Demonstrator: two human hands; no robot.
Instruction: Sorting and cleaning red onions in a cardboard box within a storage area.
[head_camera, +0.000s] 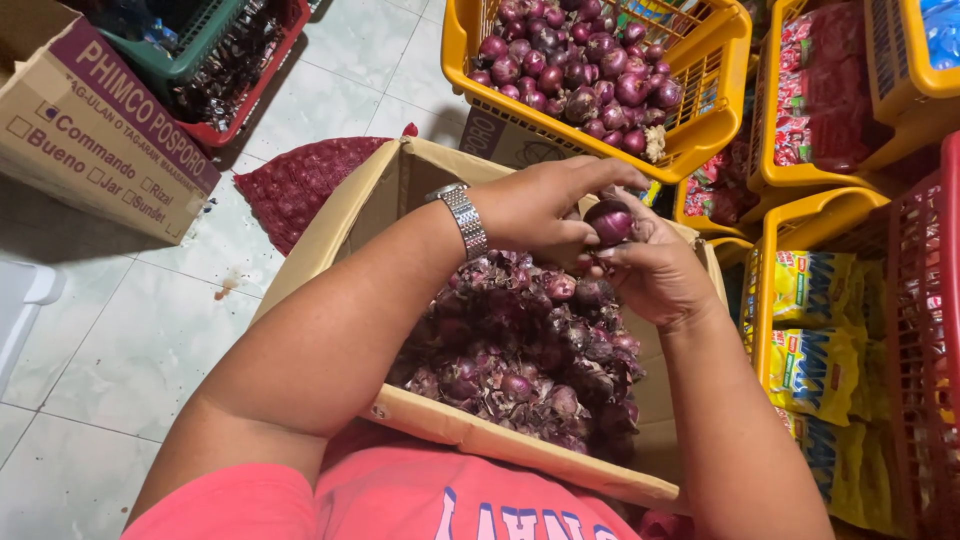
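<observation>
Now, onion (610, 220): pinched between your two grips, above the box (330, 225).
Left hand (545, 205): fingers curled on it.
Right hand (655, 270): closed beneath it.

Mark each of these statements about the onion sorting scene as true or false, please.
1. Both hands hold one red onion. True.
2. The left hand has a wristwatch on its wrist. True.
3. The cardboard box under the hands is full of green apples. False: it holds onion skins and red onions.
4. The peeled onions sit in a blue bucket. False: they lie in a yellow basket.
5. The right hand touches the onion. True.
</observation>
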